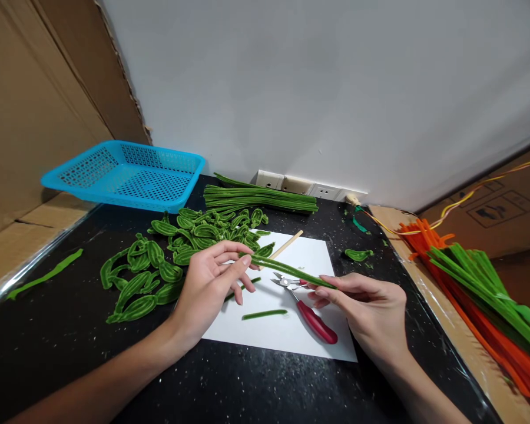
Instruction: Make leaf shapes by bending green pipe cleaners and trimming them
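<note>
A green pipe cleaner (291, 271), seemingly doubled into two strands, stretches between my hands over a sheet of white paper (335, 347). My left hand (214, 277) pinches its left end between thumb and index finger, the other fingers loosely curled. At the right end, the thumb and fingers of my right hand (366, 300) are closed on it. Beneath lie red-handled cutting pliers (315, 321), jaws pointing up and left. A short cut piece of pipe cleaner (265, 314) rests on the paper, and another is partly behind my left fingers. A thin wooden stick (287, 243) lies behind.
Looped green pipe-cleaner leaves (141, 288) are piled left of the paper; one leaf (358, 254) lies right. A bundle of green pipe cleaners (260, 199) sits by the wall sockets (322, 191). A blue basket (189, 171) stands back left. Orange and green bundles (490, 282) lie right.
</note>
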